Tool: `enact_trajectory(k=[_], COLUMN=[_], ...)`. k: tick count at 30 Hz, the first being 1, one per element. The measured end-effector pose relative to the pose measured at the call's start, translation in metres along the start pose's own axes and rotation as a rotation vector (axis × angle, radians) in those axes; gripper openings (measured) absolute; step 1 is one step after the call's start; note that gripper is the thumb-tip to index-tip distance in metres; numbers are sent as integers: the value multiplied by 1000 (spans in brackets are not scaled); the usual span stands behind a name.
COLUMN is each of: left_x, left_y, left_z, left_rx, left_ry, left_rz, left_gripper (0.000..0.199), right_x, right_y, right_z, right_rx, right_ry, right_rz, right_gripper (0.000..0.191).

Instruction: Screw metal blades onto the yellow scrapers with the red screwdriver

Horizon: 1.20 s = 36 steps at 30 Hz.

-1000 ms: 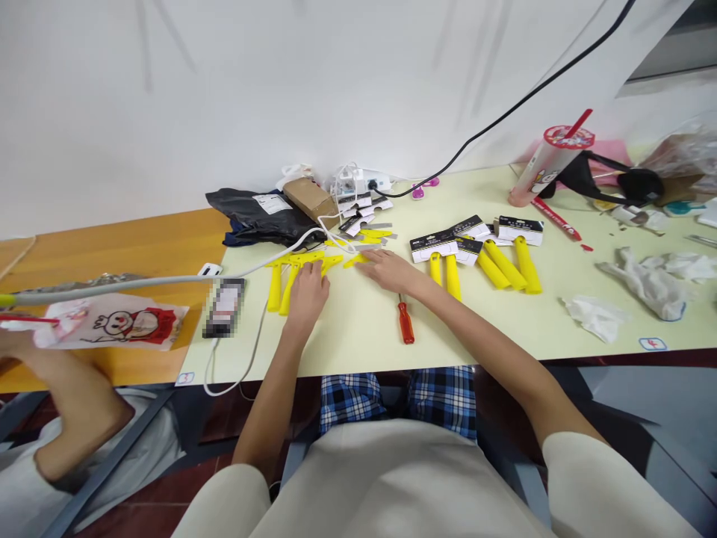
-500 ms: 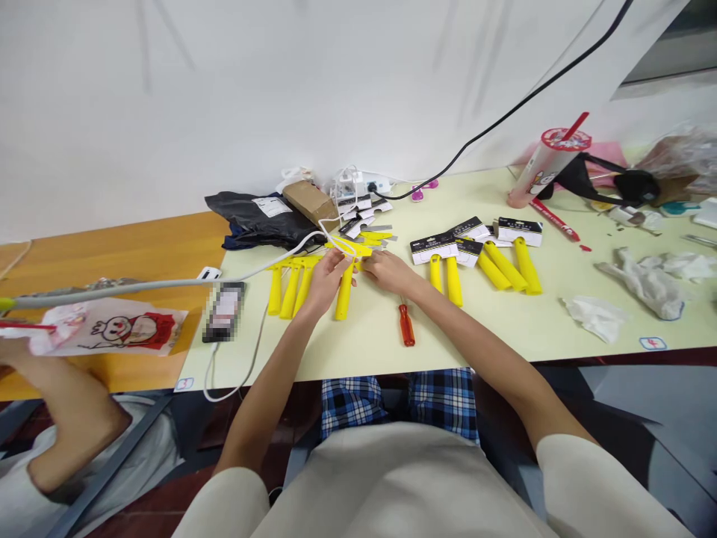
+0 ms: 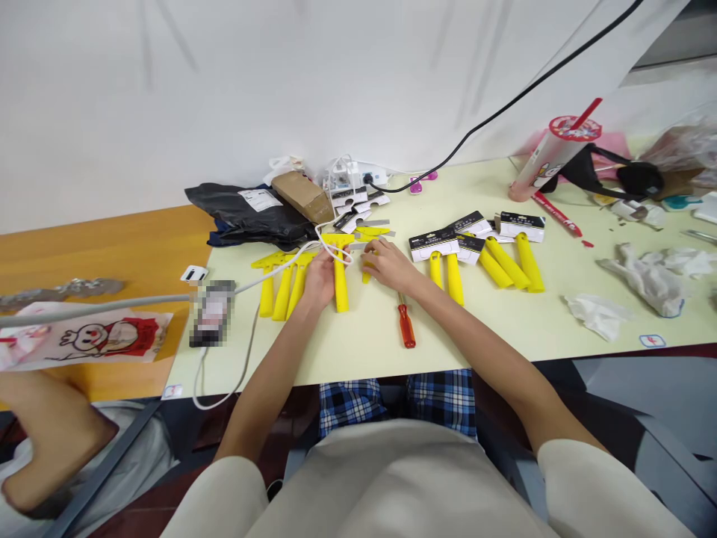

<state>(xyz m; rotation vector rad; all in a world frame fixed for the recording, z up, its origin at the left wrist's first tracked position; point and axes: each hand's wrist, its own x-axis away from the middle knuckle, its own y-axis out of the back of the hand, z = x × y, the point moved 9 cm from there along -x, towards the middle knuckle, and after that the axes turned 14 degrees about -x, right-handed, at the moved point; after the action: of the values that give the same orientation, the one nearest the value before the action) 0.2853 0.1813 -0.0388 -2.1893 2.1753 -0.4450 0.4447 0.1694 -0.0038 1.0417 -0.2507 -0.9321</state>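
Observation:
My left hand point(image 3: 321, 278) is closed on a yellow T-shaped scraper point(image 3: 341, 288), its head pointing toward the wall and a white cable lying across it. Just to the right, my right hand point(image 3: 389, 264) pinches a small yellow piece point(image 3: 366, 270), apart from the scraper. Several similar yellow scrapers point(image 3: 283, 293) lie side by side left of my left hand. Loose metal blades point(image 3: 374, 223) and a flat yellow part point(image 3: 373, 232) rest beyond my hands. A screwdriver point(image 3: 406, 326) with a red handle lies nearer to me.
Carded yellow scrapers point(image 3: 455, 280) lie to the right. A phone point(image 3: 213, 314) sits at the left beside a white cable point(image 3: 252, 344). Behind are a black plastic bag point(image 3: 246, 217) and a cardboard box point(image 3: 302, 196). A drink cup point(image 3: 552, 161) stands back right. Another person's arm point(image 3: 50, 426) is at left.
My right hand has drawn away from the scraper's head, with a small yellow piece now showing in its fingers. My left hand still holds the scraper. The view has shifted slightly.

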Motion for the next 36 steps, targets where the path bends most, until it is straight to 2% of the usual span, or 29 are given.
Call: enact_trajectory(k=[4, 8, 12, 18, 23, 30, 36], left_x=[-4, -5, -3, 0, 5, 6, 9], left_y=[0, -1, -3, -7, -16, -14, -15], left_z=[6, 12, 14, 10, 13, 14, 15], left_rx=[-5, 164, 250, 198, 197, 210, 215], left_ry=[9, 51, 72, 47, 105, 116, 127], left_rz=[7, -47, -51, -3, 71, 51, 52], left_gripper=[23, 10, 10, 9, 10, 16, 15], right_x=[2, 3, 1, 0, 2, 6, 7], right_y=[-3, 0, 1, 5, 12, 20, 21], right_z=[-1, -6, -16, -32, -39, -45, -49], right_rx=[-86, -172, -190, -152, -125, -94, -51], right_ry=[47, 37, -10, -115, -188, -256, -286], right_rz=[19, -18, -45, -101, -155, -216, -189], right_gripper=[31, 22, 18, 16, 14, 14, 15])
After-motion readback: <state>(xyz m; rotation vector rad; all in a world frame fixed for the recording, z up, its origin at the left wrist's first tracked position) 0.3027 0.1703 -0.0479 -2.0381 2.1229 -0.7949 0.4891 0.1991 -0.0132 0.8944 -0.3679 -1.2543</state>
